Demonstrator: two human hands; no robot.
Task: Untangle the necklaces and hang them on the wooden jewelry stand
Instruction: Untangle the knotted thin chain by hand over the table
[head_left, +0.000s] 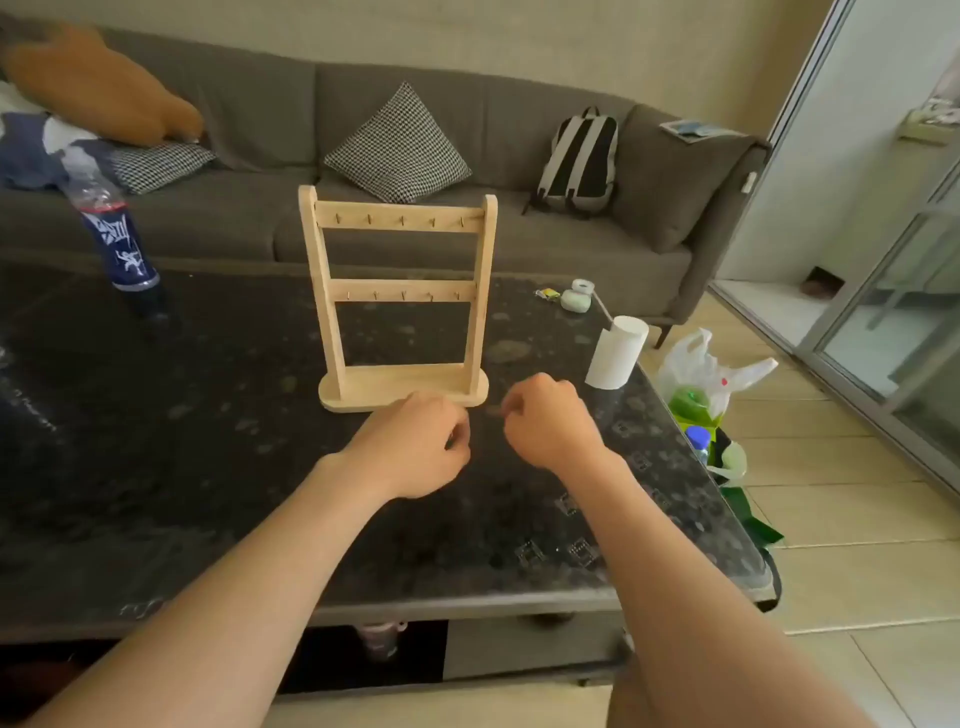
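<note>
A wooden jewelry stand (399, 299) stands upright on the dark table (208, 467), with two crossbars of small hooks that carry nothing. Just in front of its base are my left hand (415, 447) and my right hand (548, 421), a short gap between them. Both have their fingers curled with fingertips pinched together. No necklace shows plainly; a chain between the fingers is too thin and blurred to make out against the dark tabletop.
A plastic bottle (117, 234) stands at the table's far left. A white cup (615, 353) with a stick and a small green container (576, 299) sit at the right. A bag (711, 379) lies on the floor beside the table's right edge. A grey sofa (519, 130) is behind.
</note>
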